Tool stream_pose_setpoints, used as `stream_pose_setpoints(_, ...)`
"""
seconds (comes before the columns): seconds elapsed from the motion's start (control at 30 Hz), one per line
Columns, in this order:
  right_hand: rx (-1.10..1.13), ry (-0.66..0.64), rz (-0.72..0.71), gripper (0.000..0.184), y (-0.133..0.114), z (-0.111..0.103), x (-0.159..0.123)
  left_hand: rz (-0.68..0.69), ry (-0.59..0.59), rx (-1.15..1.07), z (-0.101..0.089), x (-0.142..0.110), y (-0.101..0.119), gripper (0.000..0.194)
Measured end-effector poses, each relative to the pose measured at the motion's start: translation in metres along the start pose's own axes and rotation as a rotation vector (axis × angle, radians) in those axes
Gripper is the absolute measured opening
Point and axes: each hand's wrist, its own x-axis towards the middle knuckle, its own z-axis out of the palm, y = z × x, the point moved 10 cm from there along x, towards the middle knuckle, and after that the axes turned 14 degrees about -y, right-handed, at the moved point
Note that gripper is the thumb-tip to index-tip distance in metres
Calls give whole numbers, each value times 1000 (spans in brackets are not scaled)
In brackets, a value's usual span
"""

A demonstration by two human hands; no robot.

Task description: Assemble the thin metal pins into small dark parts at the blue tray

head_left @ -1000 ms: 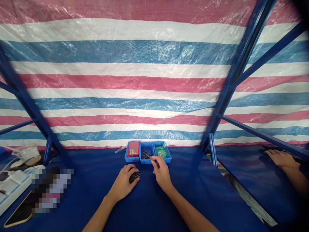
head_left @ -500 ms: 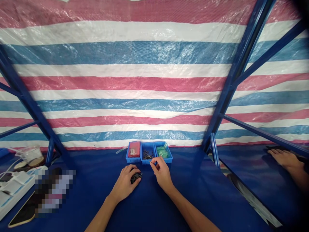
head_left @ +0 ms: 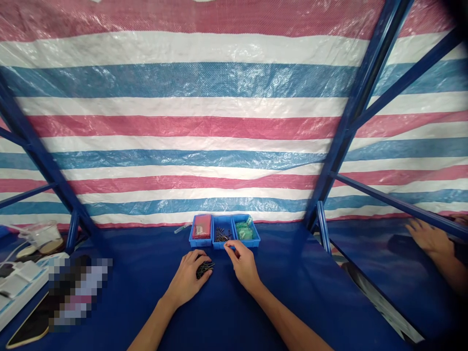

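Note:
My left hand (head_left: 185,277) rests on the blue table with its fingers curled around a small heap of dark screws (head_left: 205,267). Thumb and index finger of my right hand (head_left: 243,263) are pinched together at the front edge of the middle blue bin (head_left: 223,245); whatever is between them is too small to make out. Loose dark screws (head_left: 222,235) lie inside that bin. To its left, a blue bin (head_left: 200,242) holds a red packet (head_left: 202,226). Green plastic packets (head_left: 245,230) fill the blue bin (head_left: 251,242) on the right.
A white power strip (head_left: 29,282) with plugs and a phone (head_left: 31,321) lie at the left. Blue metal posts (head_left: 331,161) stand before a striped sheet (head_left: 204,126). Another person's hand (head_left: 429,238) is over a table at the far right.
My right hand has shifted slightly left along the middle bin's front edge, still pinched. My left hand stays around the screws. The view has moved a little.

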Motion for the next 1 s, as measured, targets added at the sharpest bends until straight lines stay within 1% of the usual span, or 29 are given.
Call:
stream_pose_setpoints(0.2, -32, -6, -47, 24, -8, 1, 0, 1, 8, 32, -1, 0, 1, 21)
stream_pose_setpoints(0.57, -77, -68, -37, 19, -14, 5, 2, -1, -22, 15, 4, 1, -4, 23)
stream_pose_setpoints(0.67, -84, -77, -50, 17, -14, 7, 2, -5, -26, 22, 5, 1, -5, 23)
stream_pose_setpoints(1.0, -61, -57, -58, 21, -7, 9, 1, -10, -18, 47, 4, 1, -4, 22)
